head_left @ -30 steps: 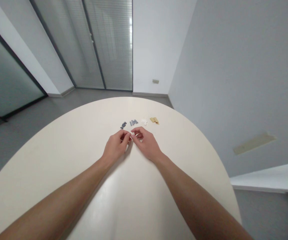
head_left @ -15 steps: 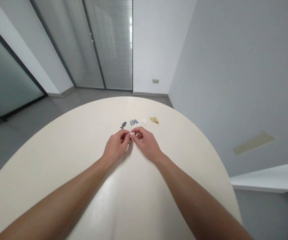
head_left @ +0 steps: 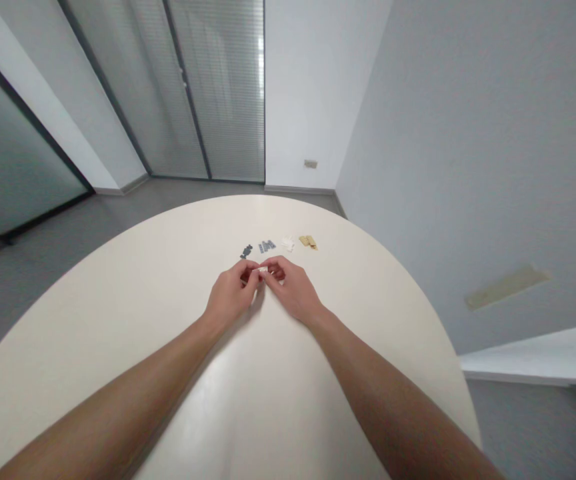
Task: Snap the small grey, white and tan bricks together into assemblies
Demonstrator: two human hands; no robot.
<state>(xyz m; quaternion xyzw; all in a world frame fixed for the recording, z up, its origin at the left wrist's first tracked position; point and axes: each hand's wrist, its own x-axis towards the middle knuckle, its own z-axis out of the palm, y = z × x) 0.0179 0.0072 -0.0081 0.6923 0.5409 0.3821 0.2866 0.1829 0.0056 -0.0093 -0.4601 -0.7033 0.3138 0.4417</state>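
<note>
Between the fingertips of both hands is a small whitish piece (head_left: 263,269), too small for me to name its kind. My left hand (head_left: 233,288) pinches it from the left, and my right hand (head_left: 291,285) pinches it from the right. Just beyond the fingers lie loose small flat pieces in groups: black pieces (head_left: 247,251) at the left, grey strips (head_left: 267,247) beside them, then white pieces (head_left: 288,244), and tan pieces (head_left: 309,241) at the right. Parts of the held piece are hidden by my fingers.
A round cream table (head_left: 133,293) lies under my hands and forearms. Past its far edge are glass partitions (head_left: 223,100) with blinds and a white wall with a socket (head_left: 311,164). The grey wall (head_left: 468,147) at the right bears a tan strip (head_left: 508,288).
The whitish piece has turned slightly and shows a longer edge between my fingertips. Both hands stay nearly in place, and the groups of pieces lie as before.
</note>
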